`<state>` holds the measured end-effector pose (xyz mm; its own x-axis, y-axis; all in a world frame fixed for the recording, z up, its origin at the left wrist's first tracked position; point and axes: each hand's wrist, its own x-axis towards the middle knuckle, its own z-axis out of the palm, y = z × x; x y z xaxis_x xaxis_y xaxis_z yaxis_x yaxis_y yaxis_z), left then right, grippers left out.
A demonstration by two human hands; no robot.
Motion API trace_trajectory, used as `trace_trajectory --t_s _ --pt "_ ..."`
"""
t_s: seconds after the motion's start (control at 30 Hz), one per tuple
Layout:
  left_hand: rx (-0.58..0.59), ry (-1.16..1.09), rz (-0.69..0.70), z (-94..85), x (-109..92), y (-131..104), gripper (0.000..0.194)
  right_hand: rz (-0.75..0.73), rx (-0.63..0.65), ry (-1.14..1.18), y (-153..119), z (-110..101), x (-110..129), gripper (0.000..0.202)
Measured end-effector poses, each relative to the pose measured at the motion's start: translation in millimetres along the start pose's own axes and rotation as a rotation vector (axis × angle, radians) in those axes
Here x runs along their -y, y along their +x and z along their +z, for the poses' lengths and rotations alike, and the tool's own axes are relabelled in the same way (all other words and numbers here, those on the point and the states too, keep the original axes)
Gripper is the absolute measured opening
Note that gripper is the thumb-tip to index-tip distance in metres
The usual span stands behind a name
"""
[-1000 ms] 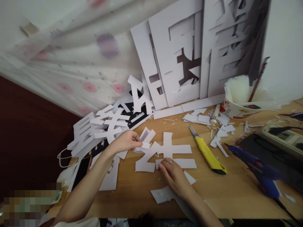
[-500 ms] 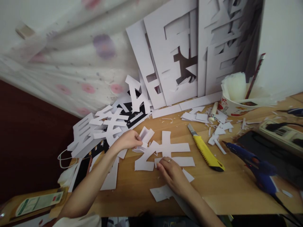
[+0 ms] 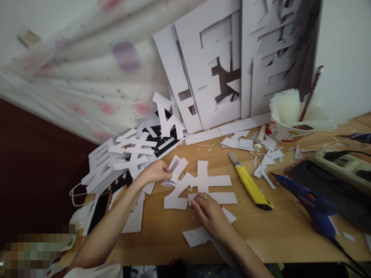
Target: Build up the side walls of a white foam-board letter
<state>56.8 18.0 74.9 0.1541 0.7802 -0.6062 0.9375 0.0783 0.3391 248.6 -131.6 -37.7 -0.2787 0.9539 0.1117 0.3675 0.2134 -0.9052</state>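
At the table's middle, my left hand (image 3: 158, 172) is closed in a pinch. Its fingertips meet the near-left edge of a small folded white board piece (image 3: 179, 168); the exact grip is partly hidden. Just right of that lies a flat white cut-out character (image 3: 203, 175) with crossing strokes. My right hand (image 3: 210, 212), a ring on one finger, rests with bent fingers together over the cut-out's lower strip. White scraps (image 3: 197, 236) lie beneath and beside the right wrist. A yellow utility knife (image 3: 252, 187), blade out, lies right of the cut-out.
More white cut-out characters (image 3: 136, 152) are heaped at the left. Cut white boards (image 3: 214, 77) lean against the back wall. On the right are a paper tub (image 3: 285, 129) with a pencil, scattered offcuts, a blue glue gun (image 3: 307, 197) and a power strip (image 3: 344, 162).
My left fingertips have drawn back slightly to the left; the small white bit in front of them no longer shows. The right hand stays on the cut-out.
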Motion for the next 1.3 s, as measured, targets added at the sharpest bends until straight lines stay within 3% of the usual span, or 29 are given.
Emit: trace_trajectory --t_s 0.87,1.3 --pt "0.046 -0.032 0.004 5.2 16.4 6.8 0.013 -0.006 0.006 -0.024 0.3 -0.8 0.8 0.039" --pt "0.203 -0.119 -0.061 1.4 6.8 15.7 0.014 -0.013 0.002 0.005 -0.3 0.9 -3.2 0.038"
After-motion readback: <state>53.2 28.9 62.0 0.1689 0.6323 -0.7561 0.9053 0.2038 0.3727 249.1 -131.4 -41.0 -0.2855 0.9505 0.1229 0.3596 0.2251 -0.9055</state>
